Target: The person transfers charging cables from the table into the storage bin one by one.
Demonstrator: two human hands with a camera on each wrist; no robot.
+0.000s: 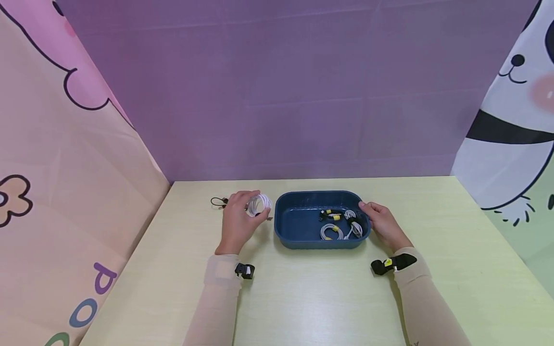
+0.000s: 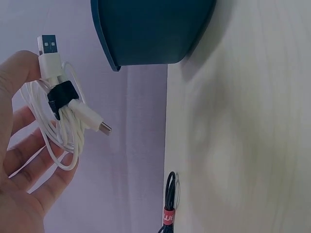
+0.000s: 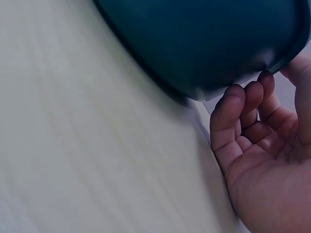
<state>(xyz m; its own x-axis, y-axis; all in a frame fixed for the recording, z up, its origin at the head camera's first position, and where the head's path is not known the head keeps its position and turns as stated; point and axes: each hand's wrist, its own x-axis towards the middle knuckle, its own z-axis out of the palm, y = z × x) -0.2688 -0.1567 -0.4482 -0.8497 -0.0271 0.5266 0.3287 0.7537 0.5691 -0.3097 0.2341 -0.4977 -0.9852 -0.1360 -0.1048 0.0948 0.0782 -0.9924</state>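
Note:
My left hand holds a coiled white USB cable just left of the dark blue bin. In the left wrist view, the white cable shows a USB-A plug, a USB-C plug and a black tie round its middle. The thumb and fingers pinch the coil from either side. My right hand grips the right rim of the bin, thumb on top; in the right wrist view its curled fingers are at the outer wall. Inside the bin lie white cables and a black cable with yellow ties.
Behind my left hand, a black cable lies on the pale table; the left wrist view shows a black cable with a red tie. A purple backdrop rises along the table's far edge, with printed cloths at both sides.

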